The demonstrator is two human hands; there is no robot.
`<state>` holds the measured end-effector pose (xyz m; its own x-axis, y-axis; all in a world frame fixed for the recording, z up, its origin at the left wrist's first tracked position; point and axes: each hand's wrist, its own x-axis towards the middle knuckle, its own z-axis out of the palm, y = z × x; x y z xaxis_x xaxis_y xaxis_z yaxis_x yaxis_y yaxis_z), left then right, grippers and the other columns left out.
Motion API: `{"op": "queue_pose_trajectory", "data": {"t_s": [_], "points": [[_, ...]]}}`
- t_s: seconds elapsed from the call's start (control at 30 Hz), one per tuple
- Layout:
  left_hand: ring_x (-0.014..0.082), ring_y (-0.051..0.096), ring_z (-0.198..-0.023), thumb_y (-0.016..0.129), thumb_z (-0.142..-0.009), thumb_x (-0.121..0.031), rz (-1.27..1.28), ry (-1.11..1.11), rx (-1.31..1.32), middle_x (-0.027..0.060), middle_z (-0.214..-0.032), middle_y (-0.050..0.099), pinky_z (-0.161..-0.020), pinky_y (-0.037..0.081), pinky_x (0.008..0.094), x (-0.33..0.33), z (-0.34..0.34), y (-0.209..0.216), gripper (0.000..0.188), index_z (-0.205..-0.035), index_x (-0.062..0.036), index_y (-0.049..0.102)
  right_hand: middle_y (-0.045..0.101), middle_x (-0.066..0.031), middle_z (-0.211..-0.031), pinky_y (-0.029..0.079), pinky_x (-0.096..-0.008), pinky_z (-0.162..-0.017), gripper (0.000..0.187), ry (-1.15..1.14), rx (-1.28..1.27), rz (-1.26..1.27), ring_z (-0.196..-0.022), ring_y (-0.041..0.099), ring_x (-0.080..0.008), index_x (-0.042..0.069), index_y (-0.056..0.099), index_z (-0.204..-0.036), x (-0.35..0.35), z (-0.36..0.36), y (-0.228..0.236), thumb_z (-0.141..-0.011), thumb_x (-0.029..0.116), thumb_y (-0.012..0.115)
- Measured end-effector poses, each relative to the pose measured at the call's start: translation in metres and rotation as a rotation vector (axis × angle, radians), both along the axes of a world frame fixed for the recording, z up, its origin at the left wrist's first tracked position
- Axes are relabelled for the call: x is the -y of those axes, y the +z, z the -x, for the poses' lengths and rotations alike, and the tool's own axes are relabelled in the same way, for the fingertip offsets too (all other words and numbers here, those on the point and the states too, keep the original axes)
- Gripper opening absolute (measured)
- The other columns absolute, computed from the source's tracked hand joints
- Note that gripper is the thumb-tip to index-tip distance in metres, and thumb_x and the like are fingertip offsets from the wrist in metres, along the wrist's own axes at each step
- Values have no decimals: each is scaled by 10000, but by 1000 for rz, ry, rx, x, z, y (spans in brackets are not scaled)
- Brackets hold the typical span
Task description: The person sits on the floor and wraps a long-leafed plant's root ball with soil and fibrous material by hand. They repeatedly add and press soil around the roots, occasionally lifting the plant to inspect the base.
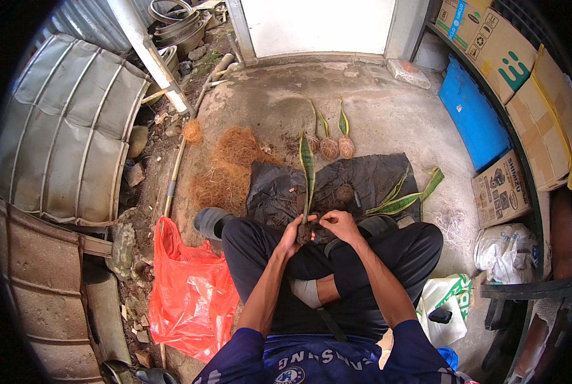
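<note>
Clamped: my left hand steadies the upright snake plant at its root ball; right hand pinches it.

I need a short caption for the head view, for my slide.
Seated person's left hand holds a leafy plant by its root ball, right hand beside it, above a black sheet.

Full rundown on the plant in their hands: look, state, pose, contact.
The plant is one long, stiff, sword-shaped leaf, dark green with yellow edges, standing nearly upright. Its base ends in a dark root clump. The left hand grips that clump, and the right hand pinches beside it, above the black sheet.
</note>
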<state>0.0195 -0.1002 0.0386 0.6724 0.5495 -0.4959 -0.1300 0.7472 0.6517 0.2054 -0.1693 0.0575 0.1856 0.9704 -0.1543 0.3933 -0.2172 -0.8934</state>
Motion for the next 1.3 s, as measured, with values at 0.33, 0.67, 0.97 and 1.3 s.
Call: {"op": "queue_pose_trajectory", "data": {"t_s": [0.33, 0.67, 0.97, 1.3], "points": [[170, 616, -669, 279, -1048, -362, 27, 27, 15, 91, -802, 624, -649, 538, 306, 0, -1, -3, 490, -1276, -20, 546, 666, -104, -918, 504, -338, -719, 196, 26, 24, -6, -782, 653, -208, 37, 704, -939, -1, 0, -9, -823, 195, 699], [174, 630, -671, 290, -1043, -355, 80, 108, 32, 88, -777, 627, -656, 548, 303, -2, 0, -7, 473, -1273, -43, 560, 687, -80, -846, 506, -324, -652, 158, -108, -181, 21, -740, 657, -171, 21, 681, -918, -2, -3, -4, -877, 170, 650], [178, 631, -665, 290, -1044, -354, 62, 108, 14, 90, -758, 631, -650, 548, 300, -1, -1, -3, 478, -1277, -34, 557, 702, -100, -1059, 519, -293, -667, 394, -176, -211, -25, -766, 663, -145, 46, 548, -1307, -4, -6, 0, -930, 136, 617], [180, 624, -665, 308, -1045, -354, -4, -15, -18, 101, -867, 638, -640, 540, 315, 0, 0, -3, 486, -1262, 6, 551, 666, -140, -1110, 556, -332, -728, 402, 3, -433, 153, -911, 681, -198, 16, 555, -1293, -3, -1, 9, -936, 189, 625]]}}
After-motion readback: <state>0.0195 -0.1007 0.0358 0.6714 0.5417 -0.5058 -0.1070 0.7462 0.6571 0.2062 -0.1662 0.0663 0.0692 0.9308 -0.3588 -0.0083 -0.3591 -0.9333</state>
